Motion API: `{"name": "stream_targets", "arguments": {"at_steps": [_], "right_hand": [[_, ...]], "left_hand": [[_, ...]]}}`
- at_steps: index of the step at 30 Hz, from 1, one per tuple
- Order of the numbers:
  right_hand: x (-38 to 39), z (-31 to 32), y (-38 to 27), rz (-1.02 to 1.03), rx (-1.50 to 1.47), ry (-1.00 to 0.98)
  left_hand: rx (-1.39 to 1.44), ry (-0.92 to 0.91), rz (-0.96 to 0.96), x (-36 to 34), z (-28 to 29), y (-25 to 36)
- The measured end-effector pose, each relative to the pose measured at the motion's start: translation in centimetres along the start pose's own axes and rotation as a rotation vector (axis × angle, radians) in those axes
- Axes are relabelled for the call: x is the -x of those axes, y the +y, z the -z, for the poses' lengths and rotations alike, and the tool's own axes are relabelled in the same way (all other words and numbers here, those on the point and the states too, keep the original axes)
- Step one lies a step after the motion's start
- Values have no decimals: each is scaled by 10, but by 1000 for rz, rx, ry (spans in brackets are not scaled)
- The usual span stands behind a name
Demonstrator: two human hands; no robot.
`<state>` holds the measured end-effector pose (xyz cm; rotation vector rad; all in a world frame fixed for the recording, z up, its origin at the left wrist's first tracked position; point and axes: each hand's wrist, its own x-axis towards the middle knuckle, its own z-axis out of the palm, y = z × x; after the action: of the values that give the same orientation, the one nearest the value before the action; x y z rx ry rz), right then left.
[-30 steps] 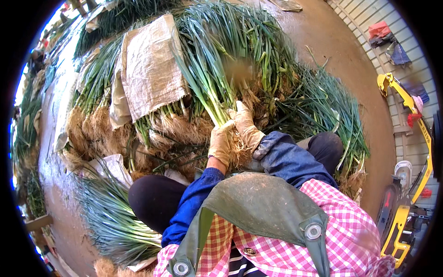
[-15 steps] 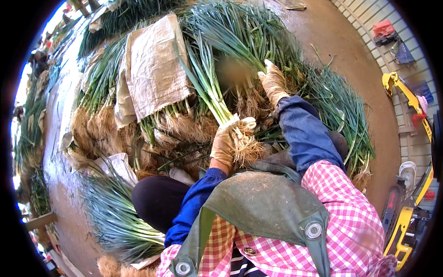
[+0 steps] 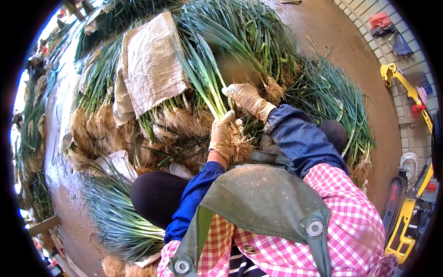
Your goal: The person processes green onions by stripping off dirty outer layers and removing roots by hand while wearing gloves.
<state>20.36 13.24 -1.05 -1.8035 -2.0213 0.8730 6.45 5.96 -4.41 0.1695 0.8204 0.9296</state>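
My left hand [image 3: 222, 135], in a tan glove, is closed around the lower stalks of a bunch of green onions [image 3: 213, 94]. Their pale roots [image 3: 241, 145] hang out beside the glove, and the long leaves point up and away from me. My right hand [image 3: 249, 99], gloved too, is at the right side of this bunch. Its fingers are curled and its tip meets a stalk. Behind it lies a large pile of green onions [image 3: 249, 37] with roots toward me.
A woven sack [image 3: 154, 64] covers part of the pile. More green onions [image 3: 124, 221] lie at my lower left and others [image 3: 337, 101] at the right. Yellow equipment [image 3: 401, 228] stands by the right wall. A green apron [image 3: 263, 198] covers my lap.
My right hand has come from the far pile toward me and leftward, to the held bunch. My left hand keeps its grip and has shifted slightly.
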Motion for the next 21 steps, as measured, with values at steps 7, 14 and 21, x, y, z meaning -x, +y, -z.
{"name": "stream_targets", "arguments": {"at_steps": [7,14,21], "right_hand": [[47,10,-10,267,113,-94],[130,-7,4,249,609,-881],[94,11,28,28,551,-492]], "left_hand": [[116,-33,-7,-2,-1,3],[34,-36,-11,-3,5,3],[81,-55,-1,8,0,7]]}}
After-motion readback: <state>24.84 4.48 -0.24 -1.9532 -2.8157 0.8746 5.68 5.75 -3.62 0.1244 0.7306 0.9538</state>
